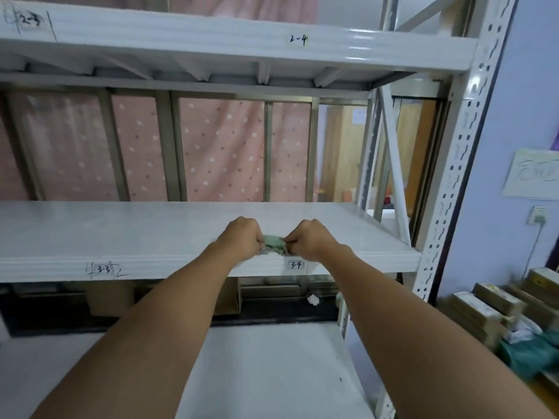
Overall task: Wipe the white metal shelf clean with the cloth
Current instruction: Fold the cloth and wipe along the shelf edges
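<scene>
The cloth [273, 244], soft, light and bunched, sits at the front edge of the white metal shelf [121, 234]; the left hand [242, 237] and right hand [311, 238] each grip one end with curled fingers; holding the ends looks right for spreading it flat.

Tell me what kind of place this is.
Probably a small storeroom or stockroom. Slotted white metal racking carries hand-numbered bay marks such as the 3-4 label, and boxes are stacked at lower right. The curtain behind suggests a converted room, not a warehouse.
</scene>
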Demonstrator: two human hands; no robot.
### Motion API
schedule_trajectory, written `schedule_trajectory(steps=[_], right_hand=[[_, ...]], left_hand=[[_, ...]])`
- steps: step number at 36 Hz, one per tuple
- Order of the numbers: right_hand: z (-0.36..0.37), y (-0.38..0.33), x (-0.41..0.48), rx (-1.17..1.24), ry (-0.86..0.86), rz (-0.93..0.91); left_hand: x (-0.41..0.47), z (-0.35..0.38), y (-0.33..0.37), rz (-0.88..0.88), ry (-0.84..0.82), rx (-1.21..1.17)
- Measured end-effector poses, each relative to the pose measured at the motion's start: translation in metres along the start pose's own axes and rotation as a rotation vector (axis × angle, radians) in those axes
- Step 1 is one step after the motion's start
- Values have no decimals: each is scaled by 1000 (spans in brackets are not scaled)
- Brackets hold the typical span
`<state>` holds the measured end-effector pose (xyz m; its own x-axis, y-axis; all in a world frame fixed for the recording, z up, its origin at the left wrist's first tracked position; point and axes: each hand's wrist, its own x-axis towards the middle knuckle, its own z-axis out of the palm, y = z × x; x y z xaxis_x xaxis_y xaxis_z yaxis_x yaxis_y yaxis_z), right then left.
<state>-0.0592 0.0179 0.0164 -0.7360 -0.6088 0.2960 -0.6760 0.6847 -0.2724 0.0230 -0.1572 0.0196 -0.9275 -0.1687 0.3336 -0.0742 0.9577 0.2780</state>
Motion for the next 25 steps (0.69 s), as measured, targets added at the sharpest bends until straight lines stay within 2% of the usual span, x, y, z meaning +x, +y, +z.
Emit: schedule_trajectory(steps=[15, 25], right_hand=[[-28, 60, -26, 66, 4, 71], [-22, 89, 11, 45, 2, 92]], left_hand=[[8, 21, 53, 19, -5, -149], [46, 37, 61, -4, 4, -118]])
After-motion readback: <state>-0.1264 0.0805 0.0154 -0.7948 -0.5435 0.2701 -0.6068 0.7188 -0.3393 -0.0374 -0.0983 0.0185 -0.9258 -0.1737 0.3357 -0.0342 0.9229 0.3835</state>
